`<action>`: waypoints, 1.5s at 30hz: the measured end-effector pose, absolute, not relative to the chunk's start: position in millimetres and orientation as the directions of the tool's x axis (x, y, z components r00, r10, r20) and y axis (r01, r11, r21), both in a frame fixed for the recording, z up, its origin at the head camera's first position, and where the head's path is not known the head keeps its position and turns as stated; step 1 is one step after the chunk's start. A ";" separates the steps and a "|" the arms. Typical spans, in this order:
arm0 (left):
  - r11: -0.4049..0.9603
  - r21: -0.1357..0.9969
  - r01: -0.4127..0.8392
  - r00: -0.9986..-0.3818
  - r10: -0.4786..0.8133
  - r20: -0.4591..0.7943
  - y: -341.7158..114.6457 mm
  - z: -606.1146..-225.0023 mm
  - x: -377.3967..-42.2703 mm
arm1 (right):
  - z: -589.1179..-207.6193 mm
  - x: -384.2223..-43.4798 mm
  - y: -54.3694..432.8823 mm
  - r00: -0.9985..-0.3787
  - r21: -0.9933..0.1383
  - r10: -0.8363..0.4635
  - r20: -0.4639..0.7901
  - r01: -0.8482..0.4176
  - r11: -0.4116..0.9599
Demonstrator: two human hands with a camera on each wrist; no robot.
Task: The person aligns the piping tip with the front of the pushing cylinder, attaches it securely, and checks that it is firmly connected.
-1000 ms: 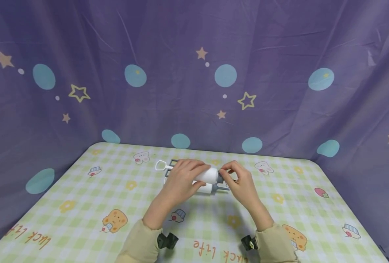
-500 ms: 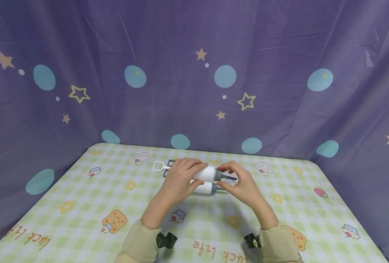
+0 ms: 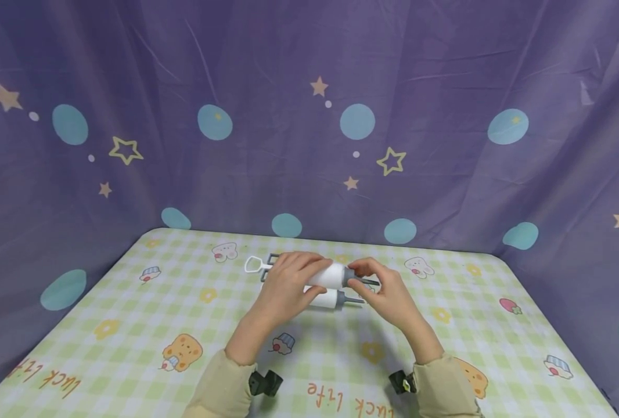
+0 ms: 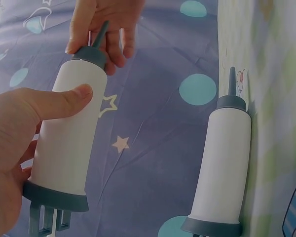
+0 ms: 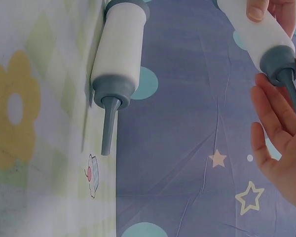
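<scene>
My left hand grips the white barrel of a balloon pump, its thumb lying across the side. The pump has a grey nozzle cap at one end and a white pull handle at the other. My right hand pinches the cap between thumb and fingers, with the thin nozzle sticking out past them. A second, matching balloon pump lies on the table just nearer to me, touched by neither hand as far as I can see; its handle end is hidden behind my left hand.
A green-and-white checked cloth with printed cartoons covers the table. Behind its far edge hangs a purple curtain with stars and blue ovals. Dark wrist mounts sit at both cuffs.
My right fingers first covered the cap, then spread off it, showing the nozzle, and now hold the cap again. My left hand keeps its grip on the barrel, nearly still.
</scene>
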State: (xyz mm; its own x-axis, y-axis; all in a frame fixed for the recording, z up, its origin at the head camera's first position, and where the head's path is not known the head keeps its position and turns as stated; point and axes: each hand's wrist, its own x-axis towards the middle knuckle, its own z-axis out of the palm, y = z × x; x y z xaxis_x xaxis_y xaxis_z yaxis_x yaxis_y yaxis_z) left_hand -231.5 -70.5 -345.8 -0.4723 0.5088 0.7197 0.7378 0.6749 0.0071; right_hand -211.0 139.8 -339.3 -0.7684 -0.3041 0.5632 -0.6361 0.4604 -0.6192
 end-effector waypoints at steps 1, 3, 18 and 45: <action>0.674 0.004 0.738 -0.470 0.510 0.720 -70.2 -345.8 -231.3 | -342.8 -213.9 141.5 -0.772 -0.624 -0.305 0.557 -0.632 0.459; 0.673 -0.001 0.740 -0.464 0.512 0.723 -69.4 -345.6 -230.6 | -350.0 -219.9 144.9 -0.779 -0.633 -0.305 0.548 -0.624 0.458; 0.666 -0.025 0.745 -0.448 0.528 0.722 -63.8 -345.6 -225.6 | -363.1 -229.5 151.1 -0.819 -0.673 -0.289 0.495 -0.572 0.468; 0.671 0.005 0.741 -0.460 0.502 0.733 -69.1 -345.7 -229.2 | -362.0 -231.3 147.8 -0.630 -0.506 -0.343 0.697 -0.770 0.389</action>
State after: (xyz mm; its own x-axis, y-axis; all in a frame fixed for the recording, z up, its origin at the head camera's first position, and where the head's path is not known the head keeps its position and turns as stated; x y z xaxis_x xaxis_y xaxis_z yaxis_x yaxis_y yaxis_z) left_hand -229.2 -69.1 -345.7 -0.4597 0.5021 0.7325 0.7411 0.6714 0.0049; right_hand -231.3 147.8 -362.0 -0.6304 -0.3425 0.6966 -0.7701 0.3890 -0.5057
